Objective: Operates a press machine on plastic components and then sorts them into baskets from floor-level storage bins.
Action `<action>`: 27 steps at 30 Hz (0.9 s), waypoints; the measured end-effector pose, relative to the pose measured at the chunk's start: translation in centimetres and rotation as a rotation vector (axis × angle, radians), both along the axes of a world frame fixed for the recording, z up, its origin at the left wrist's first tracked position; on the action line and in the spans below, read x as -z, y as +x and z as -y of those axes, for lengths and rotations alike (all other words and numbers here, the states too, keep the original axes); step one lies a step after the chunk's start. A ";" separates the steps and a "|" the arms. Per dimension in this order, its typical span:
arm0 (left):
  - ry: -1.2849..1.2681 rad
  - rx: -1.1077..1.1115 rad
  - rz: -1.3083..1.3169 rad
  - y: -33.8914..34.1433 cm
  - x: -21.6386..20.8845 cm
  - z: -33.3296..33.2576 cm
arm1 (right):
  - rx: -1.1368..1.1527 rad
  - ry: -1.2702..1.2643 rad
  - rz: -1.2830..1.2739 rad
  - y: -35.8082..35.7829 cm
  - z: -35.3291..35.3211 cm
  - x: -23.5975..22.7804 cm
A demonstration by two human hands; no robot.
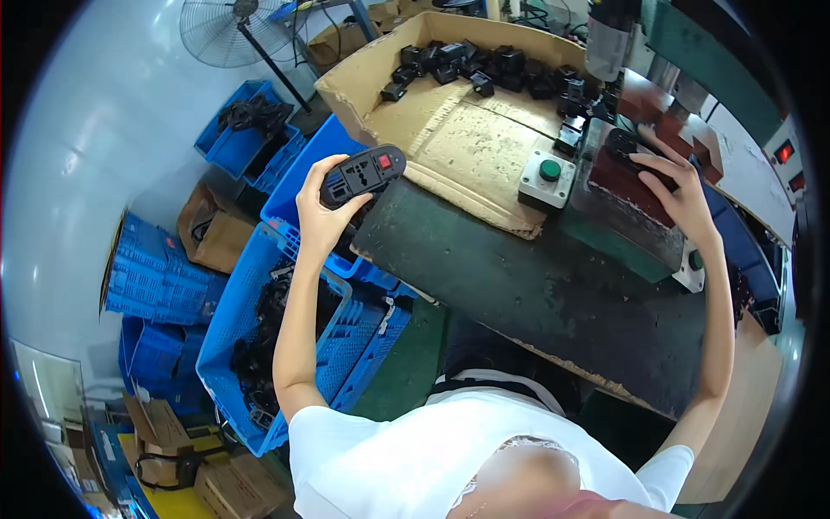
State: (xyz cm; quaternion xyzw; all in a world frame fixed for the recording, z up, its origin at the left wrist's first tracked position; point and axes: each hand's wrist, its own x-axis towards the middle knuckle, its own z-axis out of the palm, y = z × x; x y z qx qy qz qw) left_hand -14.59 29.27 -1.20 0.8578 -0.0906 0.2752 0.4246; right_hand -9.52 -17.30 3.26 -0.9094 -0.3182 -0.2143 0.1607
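My left hand [322, 208] is closed around a black power strip [361, 173] with a rounded end, a red switch and socket holes facing up. It is held over the left edge of the dark workbench [510, 277]. On the right, my right hand [689, 197] has its fingers around a black oblong casing [624, 145], which lies on the reddish-brown block of a press fixture [609, 186]. My fingers cover part of this casing. A control box with a green button [550, 170] stands just left of the fixture.
Several black plug-like parts [510, 65] lie in a cut-open cardboard box [467, 143] behind the bench. Blue crates [226, 333], one with dark parts inside, stand at the left. Above the fixture hangs the press head [608, 52]. A second green button [695, 259] sits at its right.
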 end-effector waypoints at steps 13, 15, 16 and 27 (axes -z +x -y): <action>0.010 -0.078 0.050 -1.1 0.0 -0.6 | -0.103 0.078 -0.220 1.4 1.2 -0.3; 0.098 -0.100 0.079 -1.0 0.3 -1.1 | 0.018 0.140 -0.290 0.6 1.2 -0.7; 0.081 -0.086 0.069 -1.0 0.6 -1.1 | 0.044 0.106 -0.273 0.5 1.2 -0.7; 0.051 -0.077 0.067 -1.3 0.1 -0.8 | 0.251 0.192 -0.264 -0.5 4.4 2.0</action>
